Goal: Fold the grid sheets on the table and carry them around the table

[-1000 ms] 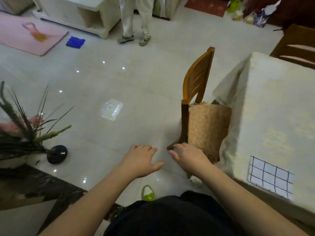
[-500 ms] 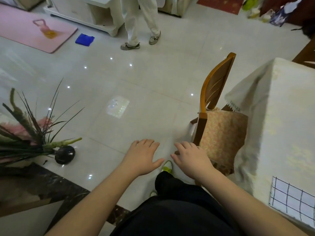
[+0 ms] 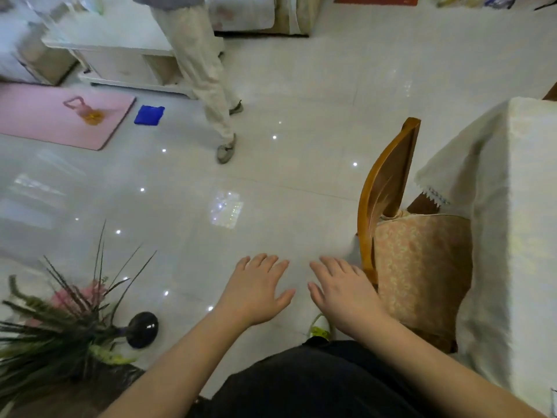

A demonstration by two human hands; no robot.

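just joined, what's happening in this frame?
Head-cam view of a person walking beside a cloth-covered table. Left hand and right hand are held out open over the tiled floor, holding nothing. No grid sheet is clearly in view. A wooden chair sits tucked at the table; another person walks ahead.

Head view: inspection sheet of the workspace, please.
Surface: table at right under a cream cloth.
Job's things: grid sheet, only a sliver at the bottom right edge.
Clutter: nothing seen on the table.
Grippers: left hand and right hand open, fingers spread, holding nothing.
Cables: nothing seen.
Surroundings: wooden chair beside the table; plant at left; another person's legs; pink mat; blue cloth.
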